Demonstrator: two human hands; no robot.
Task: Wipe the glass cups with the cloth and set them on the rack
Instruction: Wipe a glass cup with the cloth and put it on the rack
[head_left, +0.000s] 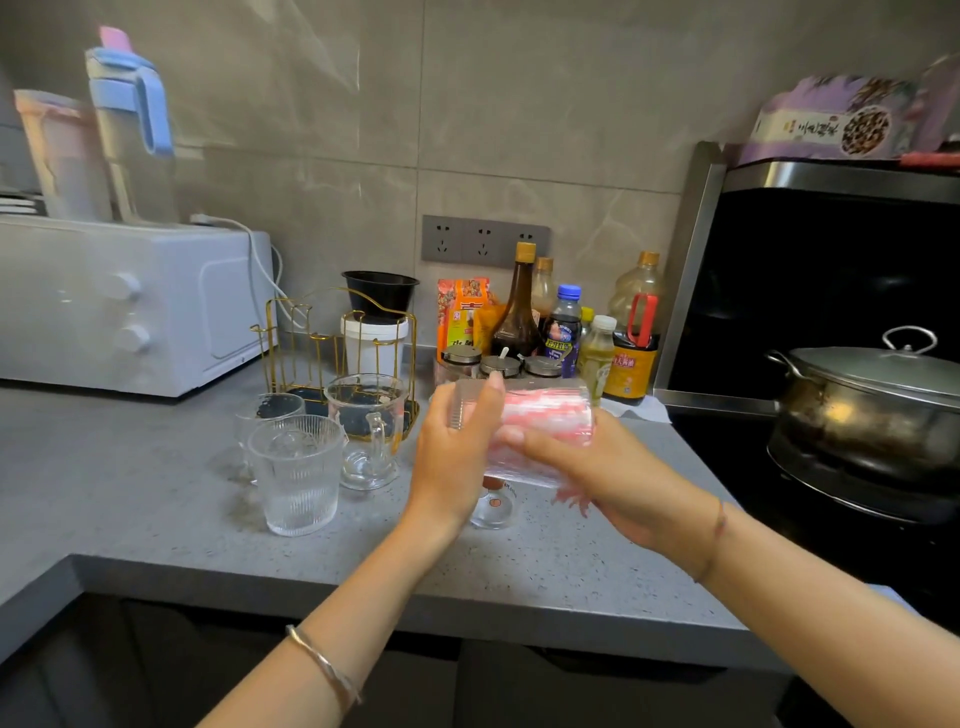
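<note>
Glass cup (519, 388): sideways above the tabletop (156, 499), near the rack (332, 332). Left hand (454, 447) grip grasping the cup; right hand (602, 467) grip grasping the cloth (550, 418) against it.

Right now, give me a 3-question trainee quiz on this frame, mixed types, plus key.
1. True or false: the held cup is upright.
2. Which hand grips the cup's end nearer the gold rack?
3. The pink cloth is: A on the rack; B at the held cup; C nowhere in view.
Key: 1 false, it lies sideways; 2 left hand; 3 B.
</note>
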